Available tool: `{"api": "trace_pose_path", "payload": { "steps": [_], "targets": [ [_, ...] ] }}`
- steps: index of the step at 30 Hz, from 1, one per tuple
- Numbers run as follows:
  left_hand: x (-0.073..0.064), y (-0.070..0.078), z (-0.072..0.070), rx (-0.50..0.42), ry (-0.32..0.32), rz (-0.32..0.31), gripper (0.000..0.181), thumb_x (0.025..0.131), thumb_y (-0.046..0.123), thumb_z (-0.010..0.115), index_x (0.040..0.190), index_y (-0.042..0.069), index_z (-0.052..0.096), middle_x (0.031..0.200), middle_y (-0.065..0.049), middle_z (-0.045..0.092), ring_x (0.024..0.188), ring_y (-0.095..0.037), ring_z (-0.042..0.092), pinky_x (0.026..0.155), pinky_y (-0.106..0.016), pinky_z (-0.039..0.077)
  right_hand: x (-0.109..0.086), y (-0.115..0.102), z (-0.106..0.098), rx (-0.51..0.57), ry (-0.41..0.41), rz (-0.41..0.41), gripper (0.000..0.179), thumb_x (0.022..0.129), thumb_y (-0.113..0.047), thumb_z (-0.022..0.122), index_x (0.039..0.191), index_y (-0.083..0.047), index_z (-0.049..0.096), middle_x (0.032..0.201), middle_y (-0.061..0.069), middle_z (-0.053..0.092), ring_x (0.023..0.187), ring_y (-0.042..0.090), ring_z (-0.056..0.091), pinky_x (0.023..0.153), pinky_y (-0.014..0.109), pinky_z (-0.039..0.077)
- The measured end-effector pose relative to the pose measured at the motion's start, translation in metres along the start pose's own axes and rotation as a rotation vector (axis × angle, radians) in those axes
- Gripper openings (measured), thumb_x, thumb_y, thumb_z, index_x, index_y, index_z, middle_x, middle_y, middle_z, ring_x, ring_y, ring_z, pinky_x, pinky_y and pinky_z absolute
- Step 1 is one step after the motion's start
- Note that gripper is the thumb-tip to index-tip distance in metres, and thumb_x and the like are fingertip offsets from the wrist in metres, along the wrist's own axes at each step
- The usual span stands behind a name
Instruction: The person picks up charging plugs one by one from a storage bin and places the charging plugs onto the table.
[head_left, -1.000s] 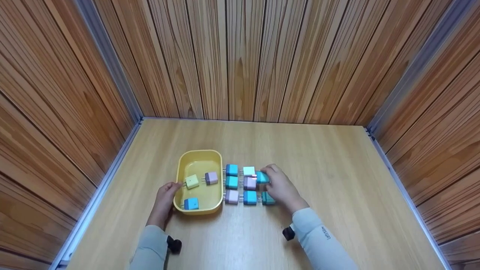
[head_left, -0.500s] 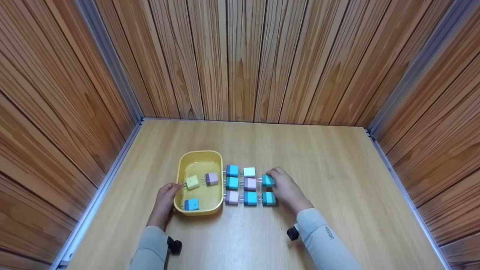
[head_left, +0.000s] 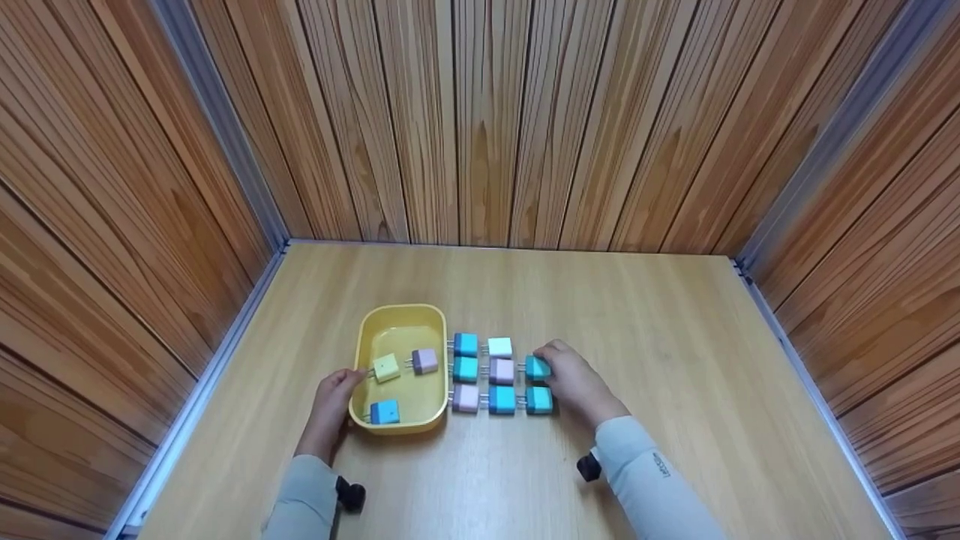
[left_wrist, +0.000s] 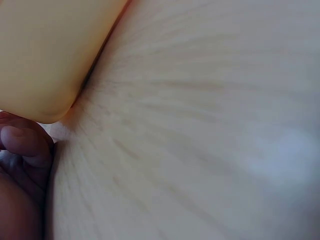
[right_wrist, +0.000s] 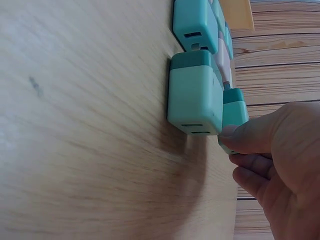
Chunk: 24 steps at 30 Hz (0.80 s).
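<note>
With thumb and fingers, my right hand (head_left: 581, 381) pinches a teal plug charger (head_left: 536, 367), its prongs pointing left, at the right end of the middle row. In the right wrist view the thumb lies against this charger (right_wrist: 234, 112), beside another teal charger (right_wrist: 192, 95) with two USB ports. My left hand (head_left: 331, 405) grips the left rim of a yellow plastic tray (head_left: 401, 429); the left wrist view shows its curled fingers at the tray's lower corner (left_wrist: 50, 107). Inside the tray lie a yellow charger (head_left: 386, 367), a lilac charger (head_left: 425, 361) and a blue charger (head_left: 385, 412).
Several blue, teal, white and lilac chargers stand in short rows right of the tray, among them a white charger (head_left: 499, 346) and a lilac charger (head_left: 502, 371). The wooden tabletop (head_left: 675, 337) is bounded by wood-panelled walls (head_left: 495, 135).
My right hand has moved slightly right and down with the teal charger, setting it beside the lilac one, above the front-row teal charger. The left hand has stayed at the tray rim.
</note>
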<state>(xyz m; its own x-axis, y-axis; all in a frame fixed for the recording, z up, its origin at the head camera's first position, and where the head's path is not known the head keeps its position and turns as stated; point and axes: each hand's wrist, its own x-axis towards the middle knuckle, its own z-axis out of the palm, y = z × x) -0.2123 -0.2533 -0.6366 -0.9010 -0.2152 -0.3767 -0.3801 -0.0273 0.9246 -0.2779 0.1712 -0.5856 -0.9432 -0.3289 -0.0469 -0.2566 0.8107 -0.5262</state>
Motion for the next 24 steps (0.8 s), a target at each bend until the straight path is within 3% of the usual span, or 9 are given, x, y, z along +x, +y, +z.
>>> {"api": "trace_pose_path", "payload": {
  "steps": [12, 18, 24],
  "targets": [
    [-0.0004, 0.0, -0.0001, -0.012, 0.013, 0.009, 0.04, 0.101, 0.042, 0.06, 0.101, 0.003, 0.057, 0.078, -0.006, 0.061, 0.053, -0.016, 0.051, 0.046, -0.027, 0.039, -0.0002, 0.0063, 0.0014, 0.034, -0.07, -0.003, 0.043, 0.098, -0.002, 0.065, 0.138, -0.016, 0.062, 0.129, -0.003, 0.058, 0.126, 0.019, 0.056, 0.111, 0.045, 0.044],
    [-0.0027, 0.0018, 0.0008, -0.009, 0.013, 0.016, 0.042, 0.1, 0.044, 0.061, 0.102, 0.002, 0.058, 0.078, -0.006, 0.06, 0.054, -0.016, 0.051, 0.046, -0.026, 0.038, 0.0033, 0.0086, 0.0024, -0.014, -0.062, -0.048, 0.041, 0.096, 0.0, 0.066, 0.135, -0.012, 0.064, 0.128, 0.0, 0.06, 0.125, 0.02, 0.058, 0.109, 0.044, 0.045],
    [-0.0032, 0.0002, 0.0005, -0.016, 0.023, 0.035, 0.042, 0.1, 0.041, 0.062, 0.102, 0.0, 0.058, 0.074, -0.005, 0.056, 0.051, -0.015, 0.047, 0.045, -0.027, 0.037, 0.0053, 0.0088, 0.0034, 0.003, -0.074, -0.036, 0.041, 0.095, 0.0, 0.068, 0.134, -0.014, 0.064, 0.127, -0.001, 0.06, 0.125, 0.019, 0.058, 0.109, 0.043, 0.046]
  ]
}}
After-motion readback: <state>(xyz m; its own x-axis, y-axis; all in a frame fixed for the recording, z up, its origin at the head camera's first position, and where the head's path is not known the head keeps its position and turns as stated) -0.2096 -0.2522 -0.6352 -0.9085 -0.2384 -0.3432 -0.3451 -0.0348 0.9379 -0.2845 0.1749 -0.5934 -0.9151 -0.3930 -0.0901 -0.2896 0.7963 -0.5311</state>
